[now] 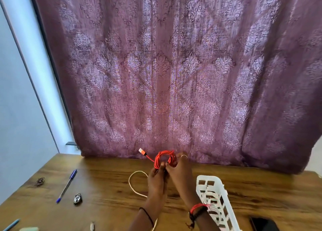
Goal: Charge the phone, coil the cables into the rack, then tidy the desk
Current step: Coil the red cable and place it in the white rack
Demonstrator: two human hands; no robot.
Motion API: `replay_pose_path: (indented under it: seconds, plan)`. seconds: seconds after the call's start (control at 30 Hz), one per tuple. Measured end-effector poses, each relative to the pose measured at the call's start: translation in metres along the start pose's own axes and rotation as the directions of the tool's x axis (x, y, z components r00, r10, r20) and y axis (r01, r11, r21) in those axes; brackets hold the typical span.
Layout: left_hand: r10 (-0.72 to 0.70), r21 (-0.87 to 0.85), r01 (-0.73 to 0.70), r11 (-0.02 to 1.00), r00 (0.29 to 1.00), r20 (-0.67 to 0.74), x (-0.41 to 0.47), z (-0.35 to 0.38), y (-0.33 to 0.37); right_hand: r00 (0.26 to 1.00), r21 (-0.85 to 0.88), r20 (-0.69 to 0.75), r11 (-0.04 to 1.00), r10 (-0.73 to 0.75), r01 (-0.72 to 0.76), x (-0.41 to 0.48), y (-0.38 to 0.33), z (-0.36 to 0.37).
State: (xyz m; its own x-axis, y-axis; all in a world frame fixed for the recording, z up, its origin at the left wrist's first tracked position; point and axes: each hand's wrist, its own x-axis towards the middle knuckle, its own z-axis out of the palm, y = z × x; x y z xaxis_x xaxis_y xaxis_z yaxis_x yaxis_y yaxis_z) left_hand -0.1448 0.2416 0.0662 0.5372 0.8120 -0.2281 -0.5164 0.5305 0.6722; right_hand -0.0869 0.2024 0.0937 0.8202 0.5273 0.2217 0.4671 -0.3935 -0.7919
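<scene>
Both hands are raised over the wooden desk (108,201) with a red cable (161,156) wound into a small coil between them. My left hand (156,178) pinches the coil's lower edge. My right hand (179,171) grips its right side. The cable's USB plug (142,151) sticks out to the upper left. A white cable (133,183) loops on the desk beneath my hands. A white slotted rack (214,197) lies to the right with white cable inside it. A dark phone (263,223) shows at the bottom right edge.
On the left of the desk lie a blue pen (67,185), a small padlock (77,198) and a small dark trinket (40,181). Another pen (12,224) and a pale object (28,229) sit at the bottom left. A purple curtain (174,74) hangs behind the desk.
</scene>
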Motion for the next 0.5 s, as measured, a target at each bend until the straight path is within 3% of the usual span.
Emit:
replay_pose_path:
  seconds: [0.27, 0.4, 0.5]
  plan:
    - [0.025, 0.036, -0.026, 0.999, 0.999, 0.034, -0.007, 0.001, 0.003, 0.997, -0.034, -0.067, 0.999, -0.026, 0.024, 0.007, 0.008, -0.007]
    - [-0.044, -0.027, 0.046, 0.999, 0.998, 0.051, -0.006, -0.002, 0.013, 0.995, 0.245, 0.075, 0.968, -0.071, 0.05, 0.012, 0.013, -0.014]
    - [-0.148, -0.152, 0.152, 0.977, 0.988, 0.038, -0.005, -0.008, 0.015, 0.971, 0.489, 0.234, 0.868, -0.04, -0.082, 0.012, 0.011, -0.019]
